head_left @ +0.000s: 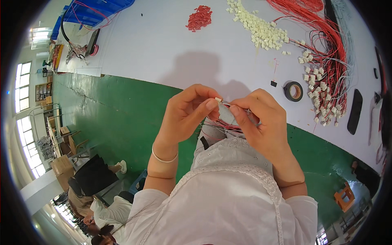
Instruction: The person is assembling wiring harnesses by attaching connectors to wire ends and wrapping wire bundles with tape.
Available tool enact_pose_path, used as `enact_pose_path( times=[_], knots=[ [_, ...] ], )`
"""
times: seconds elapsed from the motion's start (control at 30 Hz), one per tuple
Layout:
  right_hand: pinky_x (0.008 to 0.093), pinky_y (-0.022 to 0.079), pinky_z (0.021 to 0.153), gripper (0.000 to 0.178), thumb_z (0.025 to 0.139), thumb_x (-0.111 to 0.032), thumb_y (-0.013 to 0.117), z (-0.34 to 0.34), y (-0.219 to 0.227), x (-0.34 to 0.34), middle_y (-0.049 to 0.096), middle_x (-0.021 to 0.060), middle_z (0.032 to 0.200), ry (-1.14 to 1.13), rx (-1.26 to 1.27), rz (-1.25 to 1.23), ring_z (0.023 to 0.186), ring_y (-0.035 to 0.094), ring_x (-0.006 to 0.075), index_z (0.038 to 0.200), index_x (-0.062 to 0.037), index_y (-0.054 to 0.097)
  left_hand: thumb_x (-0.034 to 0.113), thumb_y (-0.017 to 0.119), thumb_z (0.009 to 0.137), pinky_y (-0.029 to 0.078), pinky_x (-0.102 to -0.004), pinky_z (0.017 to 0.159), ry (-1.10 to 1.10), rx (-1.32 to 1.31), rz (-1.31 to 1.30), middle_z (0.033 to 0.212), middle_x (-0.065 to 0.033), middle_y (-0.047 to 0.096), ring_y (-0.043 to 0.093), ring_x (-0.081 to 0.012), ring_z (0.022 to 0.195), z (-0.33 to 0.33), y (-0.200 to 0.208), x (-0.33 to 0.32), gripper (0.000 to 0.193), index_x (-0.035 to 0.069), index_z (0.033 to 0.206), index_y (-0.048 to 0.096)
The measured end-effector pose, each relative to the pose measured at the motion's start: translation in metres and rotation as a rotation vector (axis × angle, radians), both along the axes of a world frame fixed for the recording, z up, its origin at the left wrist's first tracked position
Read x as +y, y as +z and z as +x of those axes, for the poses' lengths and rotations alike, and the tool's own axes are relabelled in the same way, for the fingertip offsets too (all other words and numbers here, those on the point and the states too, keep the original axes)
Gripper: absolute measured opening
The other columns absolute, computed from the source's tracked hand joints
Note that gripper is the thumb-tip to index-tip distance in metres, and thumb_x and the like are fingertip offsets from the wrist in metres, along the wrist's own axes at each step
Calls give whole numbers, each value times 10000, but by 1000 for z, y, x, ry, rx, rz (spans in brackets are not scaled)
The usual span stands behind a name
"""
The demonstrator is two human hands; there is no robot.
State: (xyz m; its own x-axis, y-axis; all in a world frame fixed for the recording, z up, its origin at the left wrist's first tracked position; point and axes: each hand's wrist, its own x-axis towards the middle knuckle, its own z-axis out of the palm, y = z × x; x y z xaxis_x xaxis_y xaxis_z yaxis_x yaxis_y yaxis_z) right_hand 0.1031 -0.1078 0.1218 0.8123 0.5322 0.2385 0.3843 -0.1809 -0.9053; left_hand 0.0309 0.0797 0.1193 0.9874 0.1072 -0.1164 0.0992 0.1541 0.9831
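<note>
My left hand (183, 112) pinches a small white connector housing (218, 99) between thumb and fingertips. Close against it, my right hand (264, 118) is closed on a thin wire (227, 103), its end meeting the housing; whether it sits inside is too small to tell. Both hands are over my lap, just in front of the table edge. Below them, a bundle of red and dark wires (228, 126) lies across my lap, partly hidden by my right hand.
On the white table (139, 53) lie red pieces (199, 18), a heap of loose white housings (265, 34), wires with housings (322, 87), a tape roll (293, 91) and a black strip (355, 111). A blue bin (94, 12) stands far left. Other people (108, 212) sit lower left.
</note>
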Motion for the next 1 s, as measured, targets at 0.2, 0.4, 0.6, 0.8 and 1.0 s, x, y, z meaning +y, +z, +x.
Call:
enact_pose_path(
  times=[0.2,0.4,0.6,0.8,1.0],
  knots=[
    [284,442,529,57,834,-47,720,0,0,-2,581,50,745,-14,92,-6,617,555,165,883,-23,703,62,600,972,538,-226,721,-1,-9,75,857,-18,644,639,-84,781,0,1,-2,122,-21,1054,634],
    [248,352,513,59,872,-82,717,1,-2,-3,566,29,736,-24,92,4,580,460,95,887,-26,704,41,621,951,539,-225,718,3,-37,159,865,-25,656,655,-89,780,1,2,-4,109,-21,1037,644],
    [241,337,499,45,844,-20,714,-3,-3,0,565,23,740,-57,33,15,573,446,91,887,-29,705,15,668,908,533,-231,693,81,-91,332,861,-48,663,657,-100,758,2,4,-9,83,-19,983,664],
    [248,388,497,127,798,38,720,-1,-10,3,578,37,760,-52,-89,30,594,518,123,904,-31,702,-16,692,871,545,-245,679,31,-175,460,846,-74,662,660,-129,736,1,3,-8,98,-18,968,673],
    [271,412,496,125,785,37,734,2,-9,7,568,52,735,-2,-186,34,592,528,163,886,-25,696,-29,696,863,553,-250,649,51,-248,537,828,-75,658,660,-135,719,2,-1,-5,111,-13,972,683]
  ],
)
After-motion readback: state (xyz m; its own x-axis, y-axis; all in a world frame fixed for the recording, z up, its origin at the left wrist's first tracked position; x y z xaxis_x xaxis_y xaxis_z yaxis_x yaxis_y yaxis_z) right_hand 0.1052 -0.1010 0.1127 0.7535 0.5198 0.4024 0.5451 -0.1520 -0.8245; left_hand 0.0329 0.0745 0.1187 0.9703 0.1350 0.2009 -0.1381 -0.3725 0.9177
